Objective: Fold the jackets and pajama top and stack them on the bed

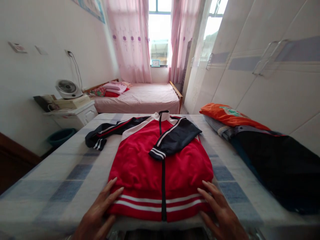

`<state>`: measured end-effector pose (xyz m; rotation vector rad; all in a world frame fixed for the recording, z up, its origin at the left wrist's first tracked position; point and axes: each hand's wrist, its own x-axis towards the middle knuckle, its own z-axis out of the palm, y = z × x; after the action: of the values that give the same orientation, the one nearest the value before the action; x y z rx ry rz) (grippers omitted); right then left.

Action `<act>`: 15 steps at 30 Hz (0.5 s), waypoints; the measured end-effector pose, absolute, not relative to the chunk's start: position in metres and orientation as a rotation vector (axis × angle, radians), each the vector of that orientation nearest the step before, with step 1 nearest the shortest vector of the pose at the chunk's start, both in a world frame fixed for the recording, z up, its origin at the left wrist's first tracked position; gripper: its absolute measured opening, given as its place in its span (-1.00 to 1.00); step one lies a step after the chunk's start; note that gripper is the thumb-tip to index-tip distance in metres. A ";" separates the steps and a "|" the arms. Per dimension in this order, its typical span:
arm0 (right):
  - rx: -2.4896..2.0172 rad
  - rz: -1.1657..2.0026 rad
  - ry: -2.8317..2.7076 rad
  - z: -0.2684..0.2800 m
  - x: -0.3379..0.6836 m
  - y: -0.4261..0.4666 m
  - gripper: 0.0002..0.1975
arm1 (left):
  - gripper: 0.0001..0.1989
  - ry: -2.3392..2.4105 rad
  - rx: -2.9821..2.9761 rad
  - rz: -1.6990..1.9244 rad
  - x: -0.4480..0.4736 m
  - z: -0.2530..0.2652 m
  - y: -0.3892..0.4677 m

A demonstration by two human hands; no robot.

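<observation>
Both hands [96, 211] [222, 211] spread — touching the rumpled red jacket [140, 166] at its straight, white-striped hem [140, 206].

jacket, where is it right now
In the head view, the jacket lies in the middle of the checked cloth, its hem between the left hand and right hand, with the clothes pile to its right.

Red jacket [137, 166], spread flat, front up, 1 dark sleeve [177, 138] folded across it
</observation>
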<state>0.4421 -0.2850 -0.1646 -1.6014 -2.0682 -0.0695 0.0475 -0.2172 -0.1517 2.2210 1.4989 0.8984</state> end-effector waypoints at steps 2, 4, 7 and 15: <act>-1.611 -0.045 -2.035 -0.165 0.439 -0.287 -0.47 | -0.60 1.564 2.126 0.948 0.047 -0.154 -0.216; -1.673 -0.055 -1.912 -0.168 0.438 -0.287 -0.46 | -0.57 1.718 2.020 1.005 0.047 -0.157 -0.213; -1.886 -0.084 -1.652 -0.168 0.439 -0.283 -0.50 | -0.43 1.936 1.843 0.916 0.049 -0.155 -0.209; -1.906 -0.095 -1.499 -0.100 0.451 -0.267 -0.56 | -0.31 1.675 1.540 1.137 0.070 -0.081 -0.201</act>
<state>0.4514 -0.2668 -0.1005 -1.9064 -1.4994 -0.0953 0.0697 -0.2011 -0.0809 1.5398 1.6749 1.1369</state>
